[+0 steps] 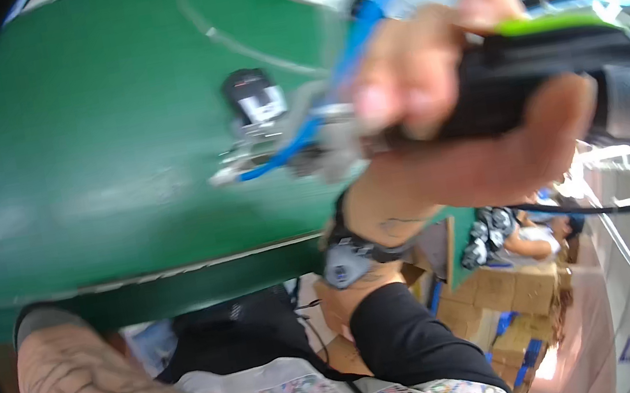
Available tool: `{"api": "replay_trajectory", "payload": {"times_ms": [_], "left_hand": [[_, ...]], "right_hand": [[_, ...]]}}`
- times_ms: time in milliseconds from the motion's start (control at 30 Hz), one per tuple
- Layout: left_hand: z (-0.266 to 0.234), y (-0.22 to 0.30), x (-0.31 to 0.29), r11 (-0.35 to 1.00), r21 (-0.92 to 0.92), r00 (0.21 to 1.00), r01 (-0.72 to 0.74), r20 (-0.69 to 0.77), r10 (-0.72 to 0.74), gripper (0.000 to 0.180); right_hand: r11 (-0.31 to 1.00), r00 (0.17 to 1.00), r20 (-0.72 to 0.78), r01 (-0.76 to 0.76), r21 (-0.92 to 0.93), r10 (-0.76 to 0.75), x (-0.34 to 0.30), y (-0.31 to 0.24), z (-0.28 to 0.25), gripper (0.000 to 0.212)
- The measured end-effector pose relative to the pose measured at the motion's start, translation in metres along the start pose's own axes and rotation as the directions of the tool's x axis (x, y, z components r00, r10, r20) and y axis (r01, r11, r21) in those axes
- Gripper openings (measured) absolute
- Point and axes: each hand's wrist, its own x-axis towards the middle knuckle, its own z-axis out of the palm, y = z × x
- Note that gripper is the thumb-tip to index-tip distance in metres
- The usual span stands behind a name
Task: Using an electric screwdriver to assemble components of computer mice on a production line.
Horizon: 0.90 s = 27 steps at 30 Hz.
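My right hand is raised at the upper right, blurred by motion. Its fingers wrap around a thick black cylindrical tool with a bright green strip and silvery rings at its right end; the exact kind does not show. A grey device on a black strap circles my right wrist. Left of the hand, a blue tube or strap slants down past blurred clear and metallic parts; I cannot tell whether my fingers touch them. My patterned left forearm crosses the lower left, and the left hand is not visible.
The green table fills the upper left. A small black object with a white label lies on it, near a clear thin tube. Cardboard boxes and another person are at the lower right, with cables nearby.
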Motion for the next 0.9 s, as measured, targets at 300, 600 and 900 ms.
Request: {"api": "replay_trajectory", "payload": {"times_ms": [300,600,900], "left_hand": [[0.015,0.039,-0.028,0.972,0.235,0.967,0.022,-0.252,0.039,0.081],[0.03,0.08,-0.02,0.863,0.492,0.953,0.117,-0.299,0.041,0.085],[0.01,0.096,0.023,0.734,0.679,0.982,0.015,0.129,-0.14,0.074]], "right_hand": [[0.984,0.991,-0.093,-0.113,-0.139,0.1,0.007,-0.011,0.013,0.048],[0.983,0.99,-0.142,-0.014,-0.181,-0.012,0.007,-0.006,0.02,0.046],[0.979,0.944,-0.306,0.069,-0.19,-0.126,-0.005,-0.011,0.035,0.044]]}}
